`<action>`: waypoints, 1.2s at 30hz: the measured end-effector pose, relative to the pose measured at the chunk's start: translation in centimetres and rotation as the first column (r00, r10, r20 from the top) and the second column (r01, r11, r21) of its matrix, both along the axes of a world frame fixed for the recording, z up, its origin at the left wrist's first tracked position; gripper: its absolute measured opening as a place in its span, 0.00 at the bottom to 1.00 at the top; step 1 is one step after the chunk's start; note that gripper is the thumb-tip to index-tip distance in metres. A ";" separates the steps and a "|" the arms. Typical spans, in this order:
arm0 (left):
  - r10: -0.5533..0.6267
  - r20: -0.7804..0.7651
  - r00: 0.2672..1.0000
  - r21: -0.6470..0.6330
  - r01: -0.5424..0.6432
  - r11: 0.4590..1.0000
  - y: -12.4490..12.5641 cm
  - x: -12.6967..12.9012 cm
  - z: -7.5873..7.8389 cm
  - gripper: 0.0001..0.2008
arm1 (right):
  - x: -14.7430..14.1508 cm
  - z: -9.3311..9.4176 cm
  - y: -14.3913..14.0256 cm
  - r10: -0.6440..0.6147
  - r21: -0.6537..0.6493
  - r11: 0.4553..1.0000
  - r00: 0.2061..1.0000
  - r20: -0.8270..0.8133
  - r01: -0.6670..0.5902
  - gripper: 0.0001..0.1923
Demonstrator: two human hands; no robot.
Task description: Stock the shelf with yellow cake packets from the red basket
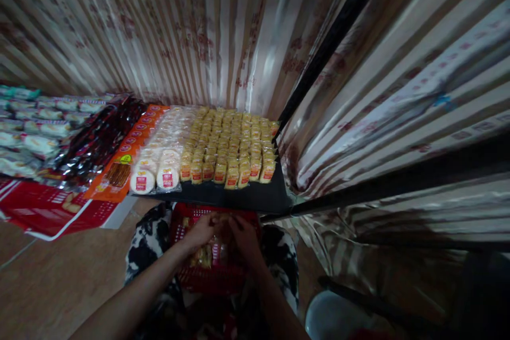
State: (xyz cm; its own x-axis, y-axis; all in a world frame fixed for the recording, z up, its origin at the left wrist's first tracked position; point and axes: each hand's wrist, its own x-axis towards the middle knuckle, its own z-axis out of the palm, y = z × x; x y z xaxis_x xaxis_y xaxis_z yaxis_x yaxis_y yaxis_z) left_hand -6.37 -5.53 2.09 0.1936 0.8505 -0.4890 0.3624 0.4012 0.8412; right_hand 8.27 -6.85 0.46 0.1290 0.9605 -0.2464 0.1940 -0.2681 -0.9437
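My left hand and my right hand come together over a red plastic basket between my knees. Their fingers are closed round a small, yellowish-brown wrapped snack, dim and partly covered by the fingers. Several loose wrapped snacks lie inside the basket. Just beyond the hands is a black shelf, bearing tight rows of small yellow wrapped snacks with orange labels. Left of them stand rows of round white crackers in clear packets with red labels.
Further left are an orange snack packet, dark shiny packets and white wrapped packets. A red printed bag or panel hangs below. Black poles and a striped curtain border the shelf. A pale bucket stands lower right.
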 end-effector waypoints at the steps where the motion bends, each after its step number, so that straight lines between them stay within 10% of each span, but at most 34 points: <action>1: -0.013 0.006 1.000 0.025 0.013 1.000 0.1 0.0 0.7 0.12 | 0.1 0.7 0.0 0.008 0.000 1.000 1.000 -0.012 -0.008 0.16; 11: -0.221 0.094 0.971 0.241 0.194 0.951 3.3 1.5 7.6 0.18 | 1.7 6.6 2.0 0.033 0.197 0.980 0.991 -0.127 -0.008 0.16; 21: -0.215 -0.121 0.969 0.484 0.247 0.839 12.0 6.5 14.3 0.19 | 4.8 10.8 9.6 -0.255 0.488 0.841 0.967 -0.025 0.234 0.21; 36: -0.095 -0.424 0.901 0.647 0.374 0.664 25.3 15.6 16.2 0.17 | 9.9 10.5 20.3 -0.425 0.537 0.747 0.903 -0.067 0.391 0.23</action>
State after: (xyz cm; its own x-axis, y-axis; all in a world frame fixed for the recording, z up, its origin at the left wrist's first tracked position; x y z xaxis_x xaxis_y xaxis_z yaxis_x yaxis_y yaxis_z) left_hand 9.26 19.81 18.34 0.3851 0.9091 0.1586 0.6618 -0.3919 0.6391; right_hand 18.16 13.43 10.93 0.5365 0.7886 0.3004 0.2388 0.1995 -0.9503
